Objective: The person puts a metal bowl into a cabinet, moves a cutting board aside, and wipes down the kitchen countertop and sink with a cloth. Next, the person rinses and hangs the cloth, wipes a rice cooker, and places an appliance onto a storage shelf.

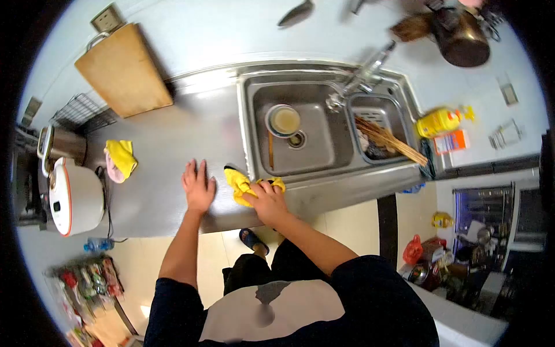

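My right hand [269,203] presses a crumpled yellow cloth [237,184] onto the front rim of the steel sink [324,141], near its left corner. Fingers are wrapped into the cloth, and part of it is hidden beneath them. To the left, my left hand [198,188] lies flat on the metal countertop [167,156], fingers apart, with nothing in it. Inside the large basin a bowl [284,120] with cloudy liquid sits by the drain. A thin brown stick [270,151] leans just below the bowl.
A small basin holds a bundle of wooden sticks [399,141] under the faucet [361,78]. Yellow bottle [439,122] stands right of it. At left are a folded yellow-and-pink cloth [120,160], a white rice cooker [78,196] and a cutting board [124,72] against the wall.
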The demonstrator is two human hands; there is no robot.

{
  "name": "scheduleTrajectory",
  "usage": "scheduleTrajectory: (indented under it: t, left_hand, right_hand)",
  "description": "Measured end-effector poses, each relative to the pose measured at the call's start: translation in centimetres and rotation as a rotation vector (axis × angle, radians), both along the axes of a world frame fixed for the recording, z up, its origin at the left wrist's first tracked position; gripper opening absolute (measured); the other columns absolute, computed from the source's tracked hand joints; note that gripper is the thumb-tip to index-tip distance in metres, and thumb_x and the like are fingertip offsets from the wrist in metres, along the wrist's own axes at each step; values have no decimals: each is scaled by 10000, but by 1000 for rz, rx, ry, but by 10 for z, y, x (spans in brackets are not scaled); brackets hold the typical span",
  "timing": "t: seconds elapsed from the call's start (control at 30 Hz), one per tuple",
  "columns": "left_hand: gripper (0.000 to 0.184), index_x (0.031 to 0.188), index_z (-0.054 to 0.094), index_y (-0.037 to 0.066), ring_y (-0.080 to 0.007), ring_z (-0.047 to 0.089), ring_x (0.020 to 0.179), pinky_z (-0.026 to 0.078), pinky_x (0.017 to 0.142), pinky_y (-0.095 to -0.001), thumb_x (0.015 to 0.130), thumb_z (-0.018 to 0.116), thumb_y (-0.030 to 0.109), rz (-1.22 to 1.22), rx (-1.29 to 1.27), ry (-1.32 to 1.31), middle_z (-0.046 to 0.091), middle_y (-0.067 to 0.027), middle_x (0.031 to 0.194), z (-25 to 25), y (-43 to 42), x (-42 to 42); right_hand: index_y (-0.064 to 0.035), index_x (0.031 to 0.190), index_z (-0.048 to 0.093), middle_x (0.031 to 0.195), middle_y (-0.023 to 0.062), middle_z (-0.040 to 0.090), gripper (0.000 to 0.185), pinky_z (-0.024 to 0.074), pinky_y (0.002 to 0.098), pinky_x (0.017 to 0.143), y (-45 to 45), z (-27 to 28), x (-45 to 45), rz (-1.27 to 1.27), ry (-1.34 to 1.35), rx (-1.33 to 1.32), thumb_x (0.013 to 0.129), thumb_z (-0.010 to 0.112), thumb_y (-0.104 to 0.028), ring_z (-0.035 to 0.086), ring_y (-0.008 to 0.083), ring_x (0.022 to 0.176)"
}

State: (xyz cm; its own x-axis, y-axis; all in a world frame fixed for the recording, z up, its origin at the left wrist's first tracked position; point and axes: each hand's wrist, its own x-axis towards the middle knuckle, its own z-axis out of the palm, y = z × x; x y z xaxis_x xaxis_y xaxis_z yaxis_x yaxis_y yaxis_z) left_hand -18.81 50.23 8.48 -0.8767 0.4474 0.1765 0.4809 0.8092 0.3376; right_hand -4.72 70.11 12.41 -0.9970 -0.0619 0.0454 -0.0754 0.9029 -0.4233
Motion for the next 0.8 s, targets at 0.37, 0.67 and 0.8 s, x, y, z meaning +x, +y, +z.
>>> scheduleTrajectory:
  t: [0.37, 0.67, 0.8]
  left_hand:
    - [600, 1339, 457, 105, -420, 205, 1361, 164, 1082, -545, 772, 651, 130, -63, -34, -156, 260, -214, 1468, 23, -73, 148]
    - [606, 1342, 447, 98, -408, 208, 1361, 166, 1086, -538, 770, 647, 103, -87, -40, -160, 251, -213, 1468, 29, -74, 161]
    - [601, 1338, 448, 93, -407, 209, 1361, 166, 1086, -538, 770, 645, 102, -113, -46, -122, 273, -205, 1457, 50, -43, 167]
  right_hand:
    - [-165, 987, 714, 1205, 175, 536, 301, 408, 456, 945, 205, -23, 123, -474, 272, 172, 760, 564, -37, 505, 375, 1087]
    - [-125, 1213, 600, 1232, 164, 542, 401, 387, 469, 971, 71, 10, 83, -423, 109, -177, 827, 500, -81, 492, 359, 1127]
    - [-191, 1183, 626, 1262, 79, 532, 474, 389, 422, 889, 30, -12, 90, -253, 196, -10, 739, 553, -41, 495, 273, 1117]
